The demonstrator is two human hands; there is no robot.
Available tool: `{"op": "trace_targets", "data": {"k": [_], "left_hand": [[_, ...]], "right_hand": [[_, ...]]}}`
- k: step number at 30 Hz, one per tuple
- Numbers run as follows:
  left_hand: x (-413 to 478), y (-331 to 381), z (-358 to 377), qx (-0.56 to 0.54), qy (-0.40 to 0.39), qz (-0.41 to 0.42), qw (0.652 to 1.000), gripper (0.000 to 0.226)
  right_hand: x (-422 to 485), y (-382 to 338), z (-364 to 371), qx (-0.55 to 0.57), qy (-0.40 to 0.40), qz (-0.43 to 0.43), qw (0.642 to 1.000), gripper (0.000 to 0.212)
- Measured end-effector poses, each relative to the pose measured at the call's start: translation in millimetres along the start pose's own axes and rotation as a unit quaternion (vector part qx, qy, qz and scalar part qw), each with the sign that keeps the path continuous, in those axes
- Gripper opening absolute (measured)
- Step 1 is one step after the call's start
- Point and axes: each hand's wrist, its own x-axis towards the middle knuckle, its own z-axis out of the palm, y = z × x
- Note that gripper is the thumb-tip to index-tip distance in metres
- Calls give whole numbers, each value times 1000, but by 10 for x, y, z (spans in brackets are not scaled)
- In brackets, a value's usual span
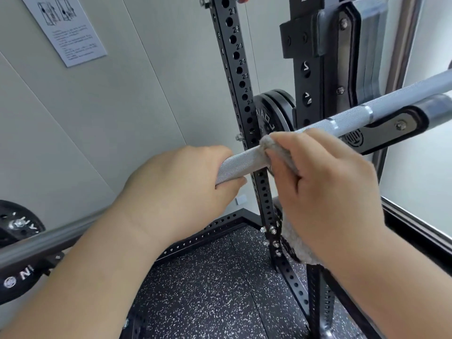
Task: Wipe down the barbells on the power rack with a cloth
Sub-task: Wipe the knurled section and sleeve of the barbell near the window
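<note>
**A:** Position of the barbell [244, 162]?

**B:** Laid across the middle of the view, slanting from near left up to far right. Knurled grey steel, seated at the right on a black bar hook [401, 124] of the power rack [236, 57]. Same line continued at near left, past the forearm.

**A:** Left hand [176, 189]?

**B:** Clenched round the knurled shaft from above, thumb underneath, just left of the rack's perforated, numbered upright.

**A:** Right hand [330, 192]?

**B:** Grasping a grey fluffy cloth [271, 146] and closed with it over the bar, just right of the left hand. Short bare stretch of bar between the two hands. Loose end of the cloth hanging below the wrist, in front of the bolts low on the upright.

**A:** Surroundings?

**B:** Behind the bar, black weight plates [275, 111] stored beside the upright. At near left, a black disc [17, 223] just above the bar's line. Below, speckled black rubber floor [208, 289] bounded by the rack's base frame. At far left, on the pale wall, a printed instruction sheet [66, 28] with two small diagrams, lettering too small to read.
</note>
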Motion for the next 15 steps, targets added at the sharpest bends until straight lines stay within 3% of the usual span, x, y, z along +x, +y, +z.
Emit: {"op": "trace_targets", "data": {"k": [4, 6, 9, 12, 15], "left_hand": [[-34, 0, 74, 42, 60, 5, 997, 37], [-43, -9, 58, 27, 60, 8, 998, 35], [-11, 2, -26, -21, 4, 4, 1000, 38], [78, 60, -131, -55, -71, -1, 996, 55], [180, 119, -170, -50, -96, 20, 994, 51]], "right_hand": [[-171, -79, 67, 7, -22, -53, 998, 15], [-78, 56, -1, 10, -10, -25, 1000, 19], [-14, 115, -42, 25, 13, 24, 999, 21], [-140, 8, 45, 15, -9, -27, 999, 19], [-13, 165, -28, 25, 12, 2, 1000, 19]]}}
